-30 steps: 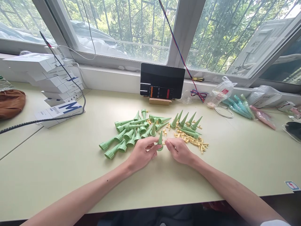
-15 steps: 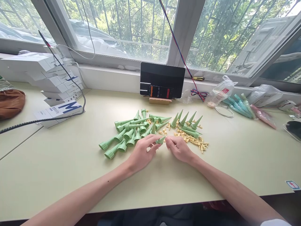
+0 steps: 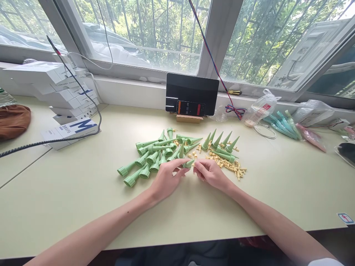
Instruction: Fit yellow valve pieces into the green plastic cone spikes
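My left hand (image 3: 169, 176) is closed around a green plastic plant watering spike (image 3: 188, 164), its tip tilted toward the right. Close to that tip, my right hand (image 3: 210, 171) pinches a small yellow valve piece (image 3: 194, 164), mostly hidden by the fingers. Beyond my left hand lies a pile of green spikes (image 3: 152, 157) with ribbed, open cap ends. Several more spikes (image 3: 217, 140) stand upright past my right hand, with others lying beside them. Small yellow valve pieces (image 3: 235, 169) are scattered next to my right hand.
A phone (image 3: 190, 108) showing a timer leans on a black tablet (image 3: 192, 90) at the back. White boxes (image 3: 69, 98) are stacked at the left, with a black cable (image 3: 83, 137) crossing in front. Plastic bags (image 3: 283, 123) lie at the back right, below the windows.
My right hand has shifted slightly left, bringing the yellow valve piece against or very near the spike's tip. My left hand still holds the spike in nearly the same place.
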Demonstrator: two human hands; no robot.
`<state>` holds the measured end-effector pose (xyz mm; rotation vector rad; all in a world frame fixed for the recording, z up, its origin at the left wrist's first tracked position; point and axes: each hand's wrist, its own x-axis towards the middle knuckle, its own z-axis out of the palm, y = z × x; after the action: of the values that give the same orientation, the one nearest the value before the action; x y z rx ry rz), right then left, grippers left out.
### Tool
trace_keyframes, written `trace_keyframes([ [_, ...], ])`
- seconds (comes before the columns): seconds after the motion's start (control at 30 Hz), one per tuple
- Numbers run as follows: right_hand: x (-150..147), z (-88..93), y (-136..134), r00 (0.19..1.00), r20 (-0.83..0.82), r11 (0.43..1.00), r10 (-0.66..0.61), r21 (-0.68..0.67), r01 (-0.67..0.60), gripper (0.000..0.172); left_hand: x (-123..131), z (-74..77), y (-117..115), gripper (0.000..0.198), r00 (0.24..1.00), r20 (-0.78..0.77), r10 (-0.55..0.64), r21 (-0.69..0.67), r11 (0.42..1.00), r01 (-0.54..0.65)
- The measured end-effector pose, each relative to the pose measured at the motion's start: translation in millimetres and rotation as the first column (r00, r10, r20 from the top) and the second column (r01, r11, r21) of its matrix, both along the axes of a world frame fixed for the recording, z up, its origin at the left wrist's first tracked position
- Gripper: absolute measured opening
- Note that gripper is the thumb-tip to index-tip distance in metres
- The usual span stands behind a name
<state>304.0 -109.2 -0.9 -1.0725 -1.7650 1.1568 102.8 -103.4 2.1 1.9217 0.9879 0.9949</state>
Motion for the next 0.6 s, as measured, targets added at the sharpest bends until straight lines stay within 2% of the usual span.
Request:
trace_keyframes([
  [0.3, 0.9, -1.0, 1.1, 0.998, 0.067, 0.991, -0.011, 0.132, 0.002, 0.039, -0.4, -1.2, 0.1, 0.014, 0.999, 0.008, -0.049, -0.078, 0.996, 0.05],
  [0.6, 2.5, -3.9, 1.5, 0.99, 0.108, 0.953, -0.09, 0.297, 0.054, 0.03, 1.0, 3.1, -2.1, 0.018, 0.996, 0.031, -0.088, -0.13, 0.987, 0.091],
])
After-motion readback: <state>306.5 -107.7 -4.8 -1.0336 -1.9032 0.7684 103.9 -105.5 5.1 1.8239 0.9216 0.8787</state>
